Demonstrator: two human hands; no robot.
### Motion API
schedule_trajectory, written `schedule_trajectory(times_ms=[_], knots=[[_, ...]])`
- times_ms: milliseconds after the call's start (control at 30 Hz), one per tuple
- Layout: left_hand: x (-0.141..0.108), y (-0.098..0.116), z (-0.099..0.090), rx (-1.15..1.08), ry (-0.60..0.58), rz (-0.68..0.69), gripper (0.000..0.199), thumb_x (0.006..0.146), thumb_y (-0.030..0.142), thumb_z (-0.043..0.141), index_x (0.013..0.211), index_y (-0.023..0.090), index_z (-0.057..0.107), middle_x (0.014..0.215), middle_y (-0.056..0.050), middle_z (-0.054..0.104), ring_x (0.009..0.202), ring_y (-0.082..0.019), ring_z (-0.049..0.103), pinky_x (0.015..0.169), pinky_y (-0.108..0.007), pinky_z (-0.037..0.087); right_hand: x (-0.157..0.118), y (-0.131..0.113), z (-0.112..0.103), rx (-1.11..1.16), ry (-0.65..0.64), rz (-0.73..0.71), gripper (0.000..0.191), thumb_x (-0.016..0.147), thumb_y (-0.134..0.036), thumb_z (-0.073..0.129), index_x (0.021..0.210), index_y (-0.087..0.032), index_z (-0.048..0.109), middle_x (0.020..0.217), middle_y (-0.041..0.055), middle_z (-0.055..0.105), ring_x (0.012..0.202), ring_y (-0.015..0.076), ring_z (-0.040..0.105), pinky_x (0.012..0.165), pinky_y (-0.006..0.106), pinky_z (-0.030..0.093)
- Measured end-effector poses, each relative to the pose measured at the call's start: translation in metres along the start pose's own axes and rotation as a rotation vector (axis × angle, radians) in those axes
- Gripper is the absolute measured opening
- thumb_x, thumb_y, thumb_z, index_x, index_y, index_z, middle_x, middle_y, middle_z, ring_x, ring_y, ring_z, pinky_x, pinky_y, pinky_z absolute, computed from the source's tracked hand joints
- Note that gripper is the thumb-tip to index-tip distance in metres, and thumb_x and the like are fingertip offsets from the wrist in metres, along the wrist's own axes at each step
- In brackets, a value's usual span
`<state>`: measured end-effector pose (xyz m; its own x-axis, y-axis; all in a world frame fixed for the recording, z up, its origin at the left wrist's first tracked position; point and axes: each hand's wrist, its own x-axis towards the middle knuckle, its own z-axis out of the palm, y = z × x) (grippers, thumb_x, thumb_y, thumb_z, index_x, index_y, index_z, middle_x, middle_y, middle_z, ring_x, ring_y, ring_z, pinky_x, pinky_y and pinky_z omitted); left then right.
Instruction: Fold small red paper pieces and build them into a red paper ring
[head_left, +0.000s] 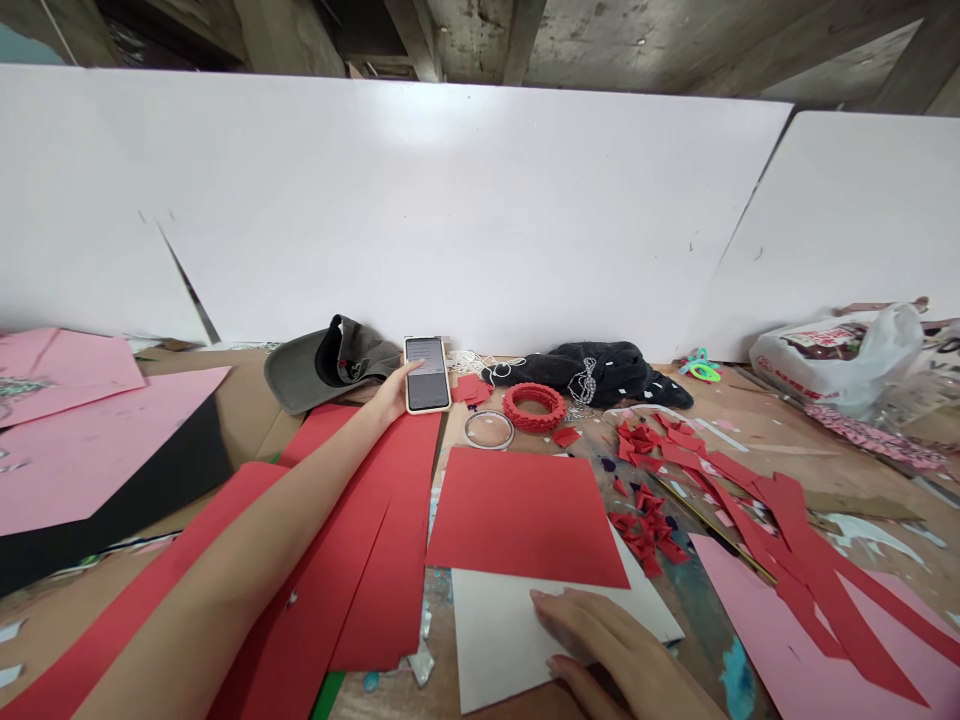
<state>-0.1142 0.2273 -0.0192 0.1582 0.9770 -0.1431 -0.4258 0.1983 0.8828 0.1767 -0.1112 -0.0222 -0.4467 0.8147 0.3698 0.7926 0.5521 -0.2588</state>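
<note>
My left hand reaches far forward and grips a smartphone at its left edge, with a digit over the lit screen. The fingers behind the phone are hidden. Low in the view, my right hand rests with fingers stretched out on a white sheet. It holds nothing. Just ahead of those fingers, a red paper sheet lies across the upper part of the white one. Long red sheets lie beneath my left forearm.
A grey cap sits left of the phone. Behind the red sheet are a folded red paper ring, a tape roll and dark cloth. Red strips, folded pieces and pink paper spread rightward. A white panel borders the back.
</note>
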Motion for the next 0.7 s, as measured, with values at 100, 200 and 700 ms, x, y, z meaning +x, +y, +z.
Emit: schedule_trajectory(times_ms=[100,200,700], knots=[[0.004,0.001,0.002,-0.057,0.043,0.094,0.034,0.070,0.042,0.071,0.090,0.015,0.068,0.080,-0.007,0.074,0.070,-0.025,0.071,0.065,-0.034,0.057,-0.001,0.001,0.001,0.007,-0.007,0.001,0.033,0.093,-0.032,0.056,0.125,-0.025,0.062,0.115,0.0005,0.071,0.101,0.0128,0.070,0.092,0.018,0.053],[0.004,0.002,0.007,-0.064,0.046,0.206,0.036,0.070,0.046,0.070,0.089,0.015,0.068,0.076,-0.006,0.073,0.065,-0.022,0.068,0.063,-0.032,0.054,-0.001,0.003,0.001,0.008,-0.031,0.001,0.035,0.092,-0.029,0.058,0.126,-0.025,0.061,0.117,0.0011,0.070,0.103,0.0131,0.069,0.093,0.018,0.052],[-0.002,0.008,0.012,0.249,-0.037,0.510,0.039,0.068,0.047,0.078,0.084,0.014,0.068,0.084,-0.006,0.071,0.069,-0.018,0.063,0.059,-0.024,0.046,-0.003,0.004,0.004,0.023,-0.084,0.039,0.041,0.089,-0.025,0.063,0.130,-0.028,0.058,0.121,0.0006,0.069,0.106,0.0141,0.068,0.095,0.019,0.052]])
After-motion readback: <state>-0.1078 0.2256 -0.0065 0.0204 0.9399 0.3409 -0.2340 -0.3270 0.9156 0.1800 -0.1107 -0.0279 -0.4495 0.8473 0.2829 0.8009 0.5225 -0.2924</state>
